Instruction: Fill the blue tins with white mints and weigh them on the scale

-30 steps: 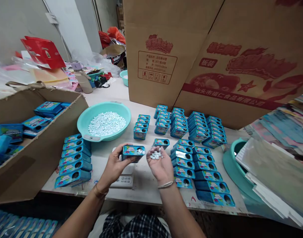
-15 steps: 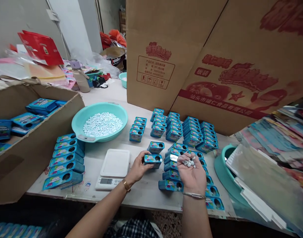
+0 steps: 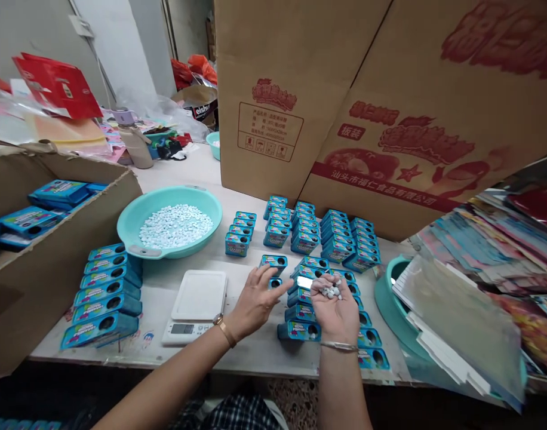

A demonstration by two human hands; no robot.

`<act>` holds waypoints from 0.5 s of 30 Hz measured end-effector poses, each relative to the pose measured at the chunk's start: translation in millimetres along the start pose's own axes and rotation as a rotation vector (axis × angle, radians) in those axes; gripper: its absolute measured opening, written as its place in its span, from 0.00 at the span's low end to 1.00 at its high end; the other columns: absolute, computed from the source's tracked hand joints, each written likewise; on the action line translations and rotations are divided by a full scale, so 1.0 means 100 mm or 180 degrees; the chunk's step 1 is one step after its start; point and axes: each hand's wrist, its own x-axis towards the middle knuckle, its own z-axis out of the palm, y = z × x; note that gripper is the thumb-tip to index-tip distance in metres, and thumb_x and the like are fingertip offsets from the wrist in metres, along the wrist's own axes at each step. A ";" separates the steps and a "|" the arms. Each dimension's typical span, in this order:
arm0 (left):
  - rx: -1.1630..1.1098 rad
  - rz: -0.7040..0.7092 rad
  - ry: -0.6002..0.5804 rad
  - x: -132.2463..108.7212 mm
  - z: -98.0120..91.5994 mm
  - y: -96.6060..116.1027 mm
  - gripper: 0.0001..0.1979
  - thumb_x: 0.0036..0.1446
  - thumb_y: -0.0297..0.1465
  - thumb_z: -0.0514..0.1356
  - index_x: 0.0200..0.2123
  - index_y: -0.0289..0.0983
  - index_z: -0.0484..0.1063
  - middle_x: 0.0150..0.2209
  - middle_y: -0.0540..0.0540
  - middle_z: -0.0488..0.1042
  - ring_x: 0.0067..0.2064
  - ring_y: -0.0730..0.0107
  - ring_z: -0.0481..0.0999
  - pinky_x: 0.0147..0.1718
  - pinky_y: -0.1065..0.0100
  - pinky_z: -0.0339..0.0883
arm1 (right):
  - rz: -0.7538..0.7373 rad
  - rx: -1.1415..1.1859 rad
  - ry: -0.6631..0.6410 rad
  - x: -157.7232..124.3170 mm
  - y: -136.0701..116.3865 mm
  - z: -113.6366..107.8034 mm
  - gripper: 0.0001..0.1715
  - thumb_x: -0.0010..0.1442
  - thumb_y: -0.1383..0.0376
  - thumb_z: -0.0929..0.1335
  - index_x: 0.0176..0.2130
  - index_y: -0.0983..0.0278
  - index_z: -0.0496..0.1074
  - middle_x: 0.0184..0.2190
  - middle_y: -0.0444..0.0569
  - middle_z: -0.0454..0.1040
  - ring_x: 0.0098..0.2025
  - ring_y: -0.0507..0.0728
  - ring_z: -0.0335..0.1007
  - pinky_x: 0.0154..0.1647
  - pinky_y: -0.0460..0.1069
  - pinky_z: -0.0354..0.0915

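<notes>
My left hand (image 3: 255, 301) is open, its fingers spread above a blue printed tin (image 3: 274, 283) with a round hole on top. The hand hides most of this tin, so I cannot tell whether a fingertip touches it. Palm up and cupped, my right hand (image 3: 338, 313) holds a small heap of pale candies (image 3: 331, 291). At its fingertips is a shiny, whitish flat piece (image 3: 304, 283) whose kind I cannot make out. Beneath and around the right hand stand rows of similar blue tins (image 3: 299, 330), partly covered by it.
A white digital scale (image 3: 199, 295) lies left of my hands. Behind it sits a turquoise basin (image 3: 125, 230) of pale candies. More tins (image 3: 101, 327) stand beside an open carton (image 3: 63, 263). Large cardboard boxes (image 3: 273, 65) block the back; a green tub (image 3: 383, 292) is right.
My left hand has come off the tin it gripped, and its fingers have spread and reached rightward toward the right hand. My right hand still cups the candies. The view has shifted slightly.
</notes>
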 end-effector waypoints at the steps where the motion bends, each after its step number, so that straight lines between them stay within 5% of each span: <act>1: 0.0276 0.0173 -0.0121 0.01 0.01 0.01 0.28 0.61 0.25 0.55 0.62 0.52 0.60 0.61 0.41 0.58 0.66 0.48 0.52 0.62 0.41 0.48 | 0.0004 -0.0040 -0.0035 -0.01 -0.01 0.00 0.08 0.63 0.69 0.61 0.30 0.63 0.59 0.26 0.40 0.61 0.24 0.46 0.61 0.25 0.42 0.64; 8: 0.0584 0.0092 -0.0282 -0.06 -0.01 -0.18 0.25 0.62 0.31 0.56 0.62 0.41 0.58 0.64 0.37 0.58 0.68 0.46 0.49 0.63 0.42 0.49 | -0.0137 -0.0066 0.0006 -0.01 -0.14 -0.09 0.06 0.61 0.69 0.61 0.31 0.63 0.59 0.25 0.39 0.60 0.23 0.46 0.59 0.24 0.42 0.63; 15: 0.0293 -0.0619 0.0716 0.22 -0.44 -0.71 0.38 0.62 0.40 0.56 0.68 0.36 0.41 0.64 0.33 0.56 0.66 0.51 0.54 0.63 0.50 0.53 | -0.0154 0.0106 -0.0023 -0.01 -0.23 -0.13 0.06 0.62 0.70 0.60 0.31 0.63 0.59 0.26 0.40 0.61 0.23 0.47 0.59 0.24 0.43 0.64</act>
